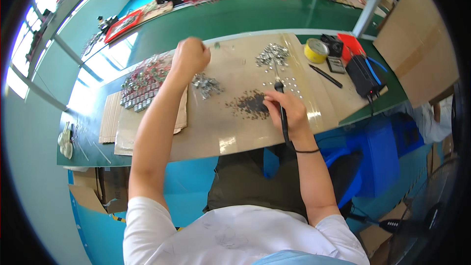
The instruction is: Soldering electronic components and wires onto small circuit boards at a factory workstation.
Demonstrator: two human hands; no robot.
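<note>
My right hand (293,113) grips the black handle of a soldering iron (279,87), whose metal tip points away toward a heap of shiny silver parts (273,55). Below the iron, beside my right fingers, lies a scattered pile of tiny brown parts (251,105). My left hand (193,56) is closed, raised at the far left of the cardboard work sheet (206,135). Whatever its fingers hold is hidden. Near my left wrist are a small pile of grey metal parts (207,86) and a cluster of silver components with red wires (142,86).
To the right stand a yellow spool (316,50), a black pen-like tool (326,75) and a black power box (362,76) with a blue cable. A large cardboard box (419,39) rises beyond. Across the green bench (235,17), other people work. A white figurine-like object (65,141) sits at left.
</note>
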